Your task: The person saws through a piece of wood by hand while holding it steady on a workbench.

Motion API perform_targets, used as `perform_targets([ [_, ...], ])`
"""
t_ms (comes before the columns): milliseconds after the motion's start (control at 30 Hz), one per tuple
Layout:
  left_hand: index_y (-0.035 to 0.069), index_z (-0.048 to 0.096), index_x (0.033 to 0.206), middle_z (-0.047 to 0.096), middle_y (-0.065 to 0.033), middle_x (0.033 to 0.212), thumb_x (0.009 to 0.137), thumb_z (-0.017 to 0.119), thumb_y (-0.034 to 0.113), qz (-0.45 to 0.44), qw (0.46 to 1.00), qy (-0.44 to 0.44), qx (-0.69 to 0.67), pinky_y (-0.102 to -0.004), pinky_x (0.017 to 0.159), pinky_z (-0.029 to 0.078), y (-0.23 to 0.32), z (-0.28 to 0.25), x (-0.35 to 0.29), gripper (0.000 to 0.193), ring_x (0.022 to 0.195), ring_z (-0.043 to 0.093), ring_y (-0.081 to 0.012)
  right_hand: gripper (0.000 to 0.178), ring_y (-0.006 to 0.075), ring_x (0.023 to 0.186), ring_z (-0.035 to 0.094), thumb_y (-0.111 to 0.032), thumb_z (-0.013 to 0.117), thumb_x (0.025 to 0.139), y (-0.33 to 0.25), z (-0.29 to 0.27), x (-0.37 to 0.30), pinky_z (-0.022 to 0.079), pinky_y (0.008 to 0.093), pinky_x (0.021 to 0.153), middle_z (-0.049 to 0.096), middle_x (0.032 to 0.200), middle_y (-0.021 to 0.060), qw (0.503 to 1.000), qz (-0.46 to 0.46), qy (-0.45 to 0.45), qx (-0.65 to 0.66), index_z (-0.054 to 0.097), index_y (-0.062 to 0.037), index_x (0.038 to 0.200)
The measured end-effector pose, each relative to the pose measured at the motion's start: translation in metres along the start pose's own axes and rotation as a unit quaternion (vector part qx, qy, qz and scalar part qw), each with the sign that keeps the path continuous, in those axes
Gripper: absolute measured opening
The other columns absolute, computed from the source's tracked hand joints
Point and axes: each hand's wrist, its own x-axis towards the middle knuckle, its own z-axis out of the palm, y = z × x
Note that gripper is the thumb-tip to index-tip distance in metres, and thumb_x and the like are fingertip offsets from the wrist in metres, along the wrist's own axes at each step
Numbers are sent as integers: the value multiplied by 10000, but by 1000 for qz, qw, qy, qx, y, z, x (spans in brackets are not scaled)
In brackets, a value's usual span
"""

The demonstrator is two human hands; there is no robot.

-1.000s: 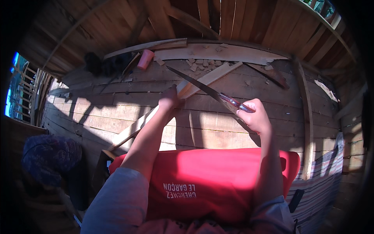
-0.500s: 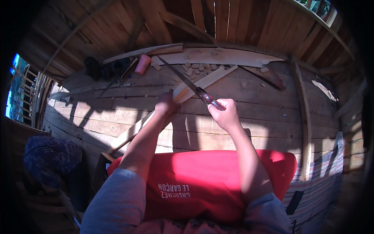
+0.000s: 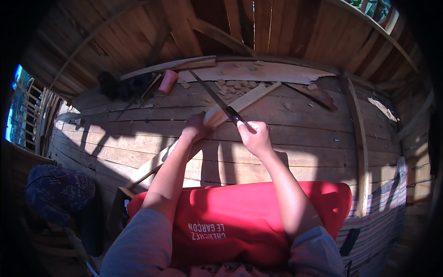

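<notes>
I record the left hand (image 3: 195, 127) gripping the pale board (image 3: 252, 98); the right hand (image 3: 254, 137) has its fingers wrapped around the handle of the saw (image 3: 214, 96), whose blade crosses the board, contact unclear.

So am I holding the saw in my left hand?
No, the saw is in the right hand, while the left hand is on the pale wood.

Wood strips (image 3: 251, 100) slant across the floor (image 3: 304, 127), under the left hand (image 3: 195, 127); the saw (image 3: 211, 94), in the right hand (image 3: 255, 136), crosses over them; offcuts (image 3: 238, 85) lie just left of their far ends, between cup (image 3: 168, 81) at left and board (image 3: 281, 72) behind; right stands a beam (image 3: 359, 145), its near end beside a cloth (image 3: 380, 217)
</notes>
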Motion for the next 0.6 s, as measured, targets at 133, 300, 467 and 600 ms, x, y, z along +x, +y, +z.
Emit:
perform_targets([
  [133, 16, 634, 1288, 671, -242, 1261, 873, 745, 481, 8, 999, 24, -26, -466, 999, 512, -2, 7, -2, 633, 1194, 630, -421, 449, 92, 514, 394, -223, 675, 949, -2, 12, 3, 333, 361, 492, 433, 501, 41, 1000, -12, -3, -8, 503, 11, 607],
  [300, 30, 680, 1189, 669, -217, 1156, 891, 706, 462, 43, 991, 122, 25, -469, 978, 515, -2, 19, -7, 525, 1136, 642, -398, 445, 100, 512, 391, -228, 679, 946, -1, 17, 5, 339, 373, 497, 433, 504, 63, 999, 3, -20, -42, 511, 22, 618],
  [467, 23, 667, 1263, 671, -228, 1235, 879, 695, 481, 0, 997, 71, 15, -485, 1008, 508, 3, 13, -4, 598, 1164, 642, -408, 447, 105, 515, 384, -231, 681, 944, 1, 17, 8, 339, 378, 502, 436, 505, 76, 998, -7, -12, -60, 510, 24, 619],
  [600, 54, 687, 1162, 702, -216, 1140, 883, 703, 474, -31, 997, 74, 17, -495, 938, 541, 9, 14, -5, 504, 1095, 673, -402, 450, 107, 517, 382, -229, 679, 944, -1, 16, 7, 340, 378, 502, 434, 506, 74, 999, -15, -7, -51, 503, 23, 615],
])
